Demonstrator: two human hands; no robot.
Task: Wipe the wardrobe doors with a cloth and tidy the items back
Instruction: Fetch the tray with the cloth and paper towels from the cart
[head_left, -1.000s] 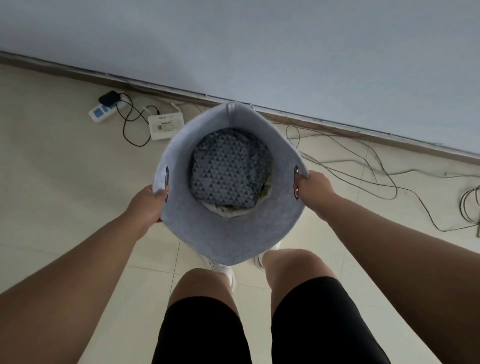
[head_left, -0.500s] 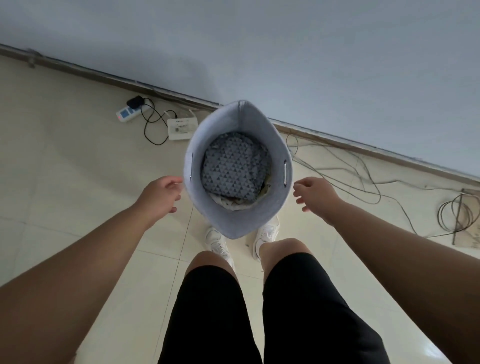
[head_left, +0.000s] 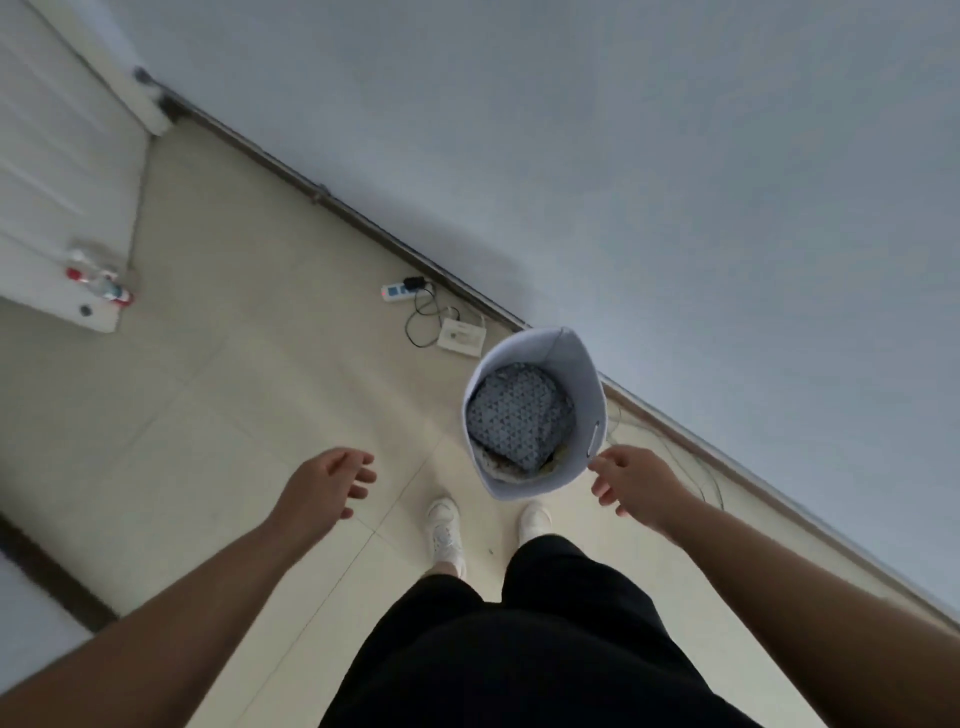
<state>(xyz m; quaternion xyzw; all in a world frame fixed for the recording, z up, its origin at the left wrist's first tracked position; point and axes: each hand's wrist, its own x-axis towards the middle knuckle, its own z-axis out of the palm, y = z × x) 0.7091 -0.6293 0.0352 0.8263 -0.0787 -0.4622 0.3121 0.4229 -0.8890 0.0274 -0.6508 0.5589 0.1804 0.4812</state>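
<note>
- Grey felt basket (head_left: 563, 358) stands upright on the tiled floor (head_left: 208, 415), close to the skirting board (head_left: 363, 221) at the foot of the pale wall (head_left: 675, 156).
- Folded cloth with a small triangle print (head_left: 519, 415) lies at the bottom of the basket and covers most of it. A light-coloured layer shows under its near edge; too little is visible to say what.
- A slot handle (head_left: 596, 434) is cut in the basket's right wall.
- Left hand (head_left: 327, 483) hangs over bare floor, well apart from the basket on its left. Fingers are loosely spread and relaxed, grasping nothing.
- Right hand (head_left: 634, 480) is just beside the basket's right wall, below the slot handle. Fingers are slack and part-extended, gripping nothing. Cannot tell whether the forefinger tip touches the felt.
- Two white shoes, left (head_left: 444, 530) and right (head_left: 535, 519), are planted on the floor just short of the basket, with black shorts (head_left: 519, 649) above them.
- Along the skirting beyond the basket lie a white power strip (head_left: 397, 291) with a dark plug in it and a flat white box (head_left: 461, 336), joined by a looped black lead.
- Thin cables (head_left: 701, 467) trail on the floor past the right hand.
- Far left corner of the floor: a white panelled unit (head_left: 52, 182) with blurred bottles (head_left: 98, 280) at its foot.
</note>
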